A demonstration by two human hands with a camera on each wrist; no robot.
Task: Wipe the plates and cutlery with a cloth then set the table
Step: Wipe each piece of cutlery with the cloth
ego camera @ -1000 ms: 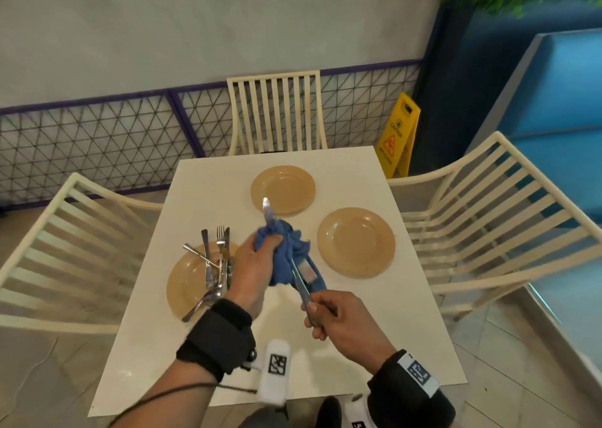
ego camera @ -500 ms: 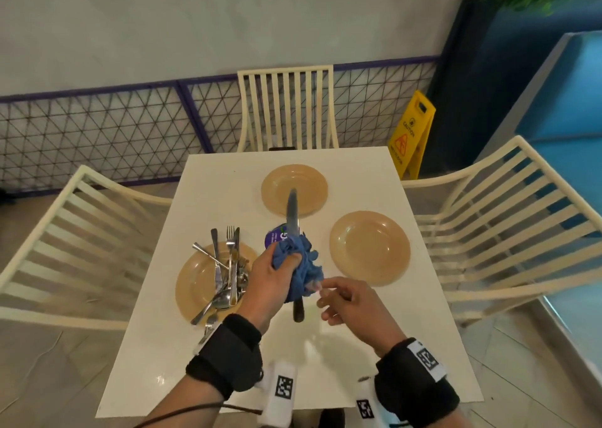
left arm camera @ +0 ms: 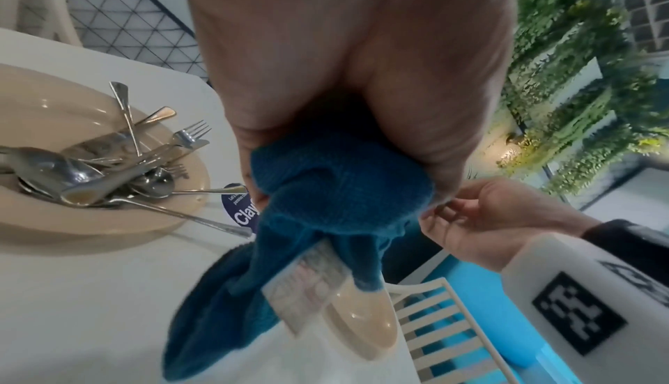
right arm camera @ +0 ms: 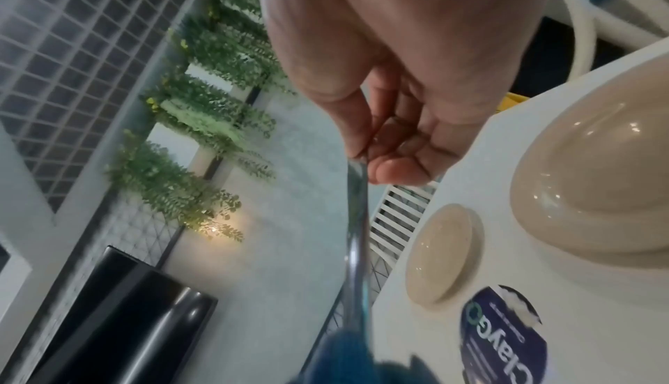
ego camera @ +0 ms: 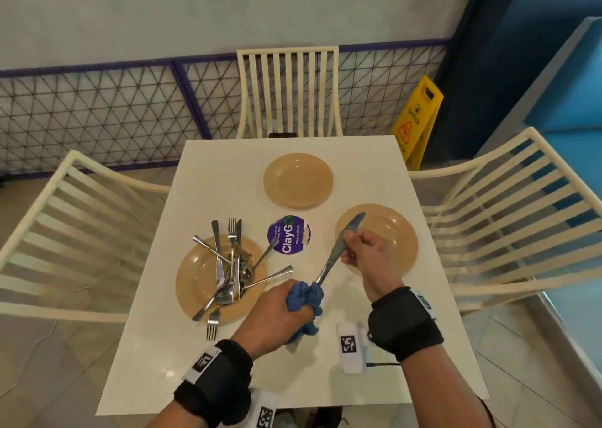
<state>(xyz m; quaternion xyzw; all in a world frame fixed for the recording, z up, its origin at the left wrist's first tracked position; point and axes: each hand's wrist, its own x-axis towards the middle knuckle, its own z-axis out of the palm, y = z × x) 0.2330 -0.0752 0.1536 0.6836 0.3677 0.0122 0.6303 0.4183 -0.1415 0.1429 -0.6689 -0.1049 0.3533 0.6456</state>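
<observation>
A silver table knife (ego camera: 335, 253) slants above the white table (ego camera: 208, 362), blade tip up and to the right. My right hand (ego camera: 350, 238) pinches it near the blade (right arm camera: 356, 233), over the right tan plate (ego camera: 399, 232). My left hand (ego camera: 280, 310) grips a bunched blue cloth (ego camera: 304, 297) (left arm camera: 336, 198) wrapped round the knife's handle end, which is hidden inside. A second tan plate (ego camera: 298, 180) lies at the far middle. A third plate (ego camera: 192, 281) at the left holds a pile of several forks, spoons and knives (ego camera: 233, 264).
A round purple ClayGo sticker (ego camera: 288, 234) is on the table's middle. One fork (ego camera: 212, 323) hangs off the left plate's near rim. Cream slatted chairs stand at the far side (ego camera: 288, 92), left (ego camera: 65, 232) and right (ego camera: 521, 219). A yellow caution sign (ego camera: 418, 118) stands beyond the far right corner.
My right hand, free half a second ago, has taken the knife by its blade end. The knife has tilted right and the cloth has slid down to its handle.
</observation>
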